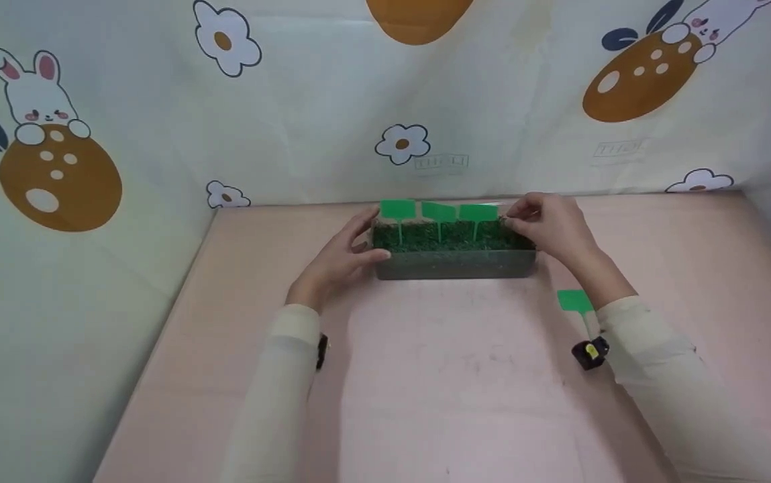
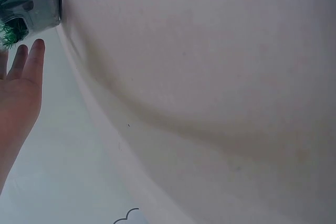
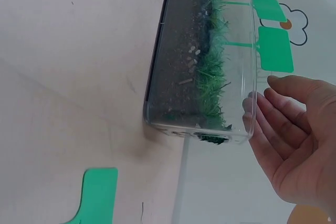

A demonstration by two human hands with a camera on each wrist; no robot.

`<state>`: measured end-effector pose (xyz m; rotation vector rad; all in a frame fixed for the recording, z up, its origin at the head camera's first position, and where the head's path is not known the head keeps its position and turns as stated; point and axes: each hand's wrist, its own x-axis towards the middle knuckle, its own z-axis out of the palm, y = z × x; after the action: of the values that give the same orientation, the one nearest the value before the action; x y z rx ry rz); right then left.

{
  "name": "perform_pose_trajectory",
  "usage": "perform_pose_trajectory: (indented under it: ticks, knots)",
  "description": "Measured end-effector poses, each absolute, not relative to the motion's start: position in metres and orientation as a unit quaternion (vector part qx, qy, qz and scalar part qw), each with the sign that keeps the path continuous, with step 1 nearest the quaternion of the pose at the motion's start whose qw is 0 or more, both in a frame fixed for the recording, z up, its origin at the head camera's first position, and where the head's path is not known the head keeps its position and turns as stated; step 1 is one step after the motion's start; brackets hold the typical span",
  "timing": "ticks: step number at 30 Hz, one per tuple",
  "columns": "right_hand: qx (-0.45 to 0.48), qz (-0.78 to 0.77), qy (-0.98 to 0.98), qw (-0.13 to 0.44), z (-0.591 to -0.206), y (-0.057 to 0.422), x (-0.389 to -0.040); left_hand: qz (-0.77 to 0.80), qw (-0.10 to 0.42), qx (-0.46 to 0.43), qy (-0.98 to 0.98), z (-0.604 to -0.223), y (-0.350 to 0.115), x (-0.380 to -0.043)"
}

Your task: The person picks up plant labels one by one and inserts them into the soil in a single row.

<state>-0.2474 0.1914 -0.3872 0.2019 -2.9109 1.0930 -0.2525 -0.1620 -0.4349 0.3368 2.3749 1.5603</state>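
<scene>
A clear plastic box [image 1: 455, 265] of dark soil and green grass [image 3: 211, 80] stands at the back of the table. Three green T-shaped plant labels [image 1: 478, 213] stand upright in the grass. At the box's left end is my left hand [image 1: 341, 258], thumb by the front corner and fingers towards the back; in the left wrist view those fingers are nearly straight. My right hand [image 1: 553, 225] is at the right end, its loosely bent fingertips by the rim, nothing visible between them. Another green label [image 1: 574, 301] lies on the table beside my right wrist.
Behind the box rises a patterned cloth backdrop [image 1: 304, 134] with rabbits and flowers, close to the table's back edge. The pink tabletop [image 1: 452, 402] stretches in front of the box. A small black wrist camera [image 1: 590, 353] sits by the right sleeve.
</scene>
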Motion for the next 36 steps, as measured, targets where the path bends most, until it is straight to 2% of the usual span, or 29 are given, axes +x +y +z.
perform_pose_trajectory:
  ticks: [22,36]
  knots:
    - [0.07,0.35,-0.933,0.04,-0.378,0.211,-0.23,0.528,0.144,0.109,0.83,-0.435,-0.161,-0.254]
    - [0.054,0.316,-0.947,0.03,-0.373,0.226,-0.207,0.542,0.149,0.097,0.822,-0.435,-0.162,-0.251]
